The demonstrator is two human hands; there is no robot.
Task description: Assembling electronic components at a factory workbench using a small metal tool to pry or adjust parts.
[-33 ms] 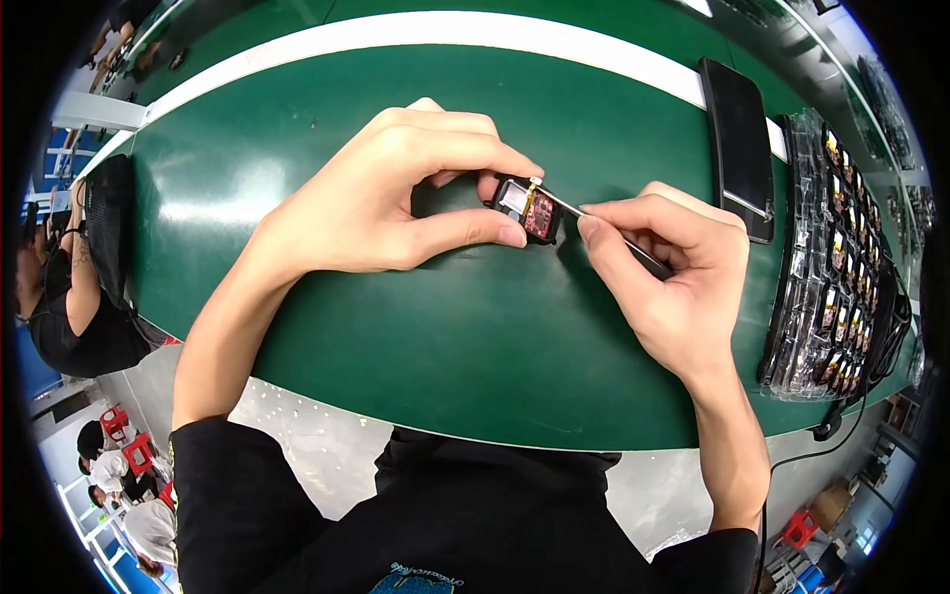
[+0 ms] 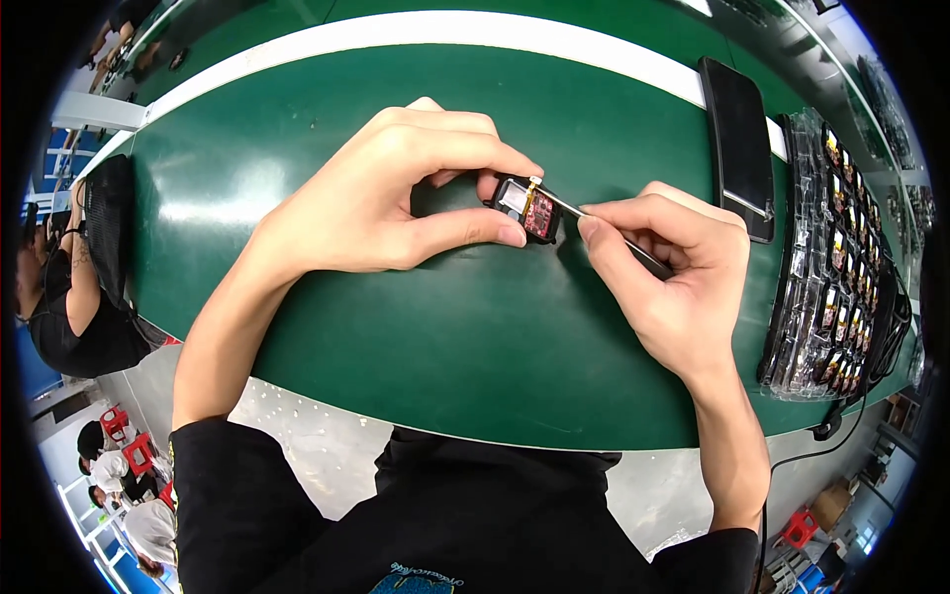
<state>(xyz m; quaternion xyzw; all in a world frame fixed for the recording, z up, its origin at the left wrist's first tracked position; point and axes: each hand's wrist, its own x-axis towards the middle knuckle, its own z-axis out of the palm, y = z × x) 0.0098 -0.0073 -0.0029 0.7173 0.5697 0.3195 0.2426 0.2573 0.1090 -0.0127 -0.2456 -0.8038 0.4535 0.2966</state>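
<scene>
My left hand point(image 2: 416, 188) pinches a small black-cased electronic device point(image 2: 539, 216) between thumb and fingers, just above the green table. The device's open face shows a red circuit board, a silver-white part and a yellow flex strip with a white end. My right hand point(image 2: 673, 267) is closed around a slim dark-handled tool point(image 2: 641, 255) with a silver shaft. Its tip meets the device's upper edge near the white end of the strip; whether it touches the strip is too small to tell. I cannot make out if the tool is tweezers or a pick.
Stacked clear plastic trays point(image 2: 797, 297) with several similar devices stand at the right, beside black cables point(image 2: 891, 332). A black phone-like slab point(image 2: 734, 129) lies at the back right with a thin metal piece on it. A black bag point(image 2: 109, 228) and a co-worker point(image 2: 84, 307) are at the left.
</scene>
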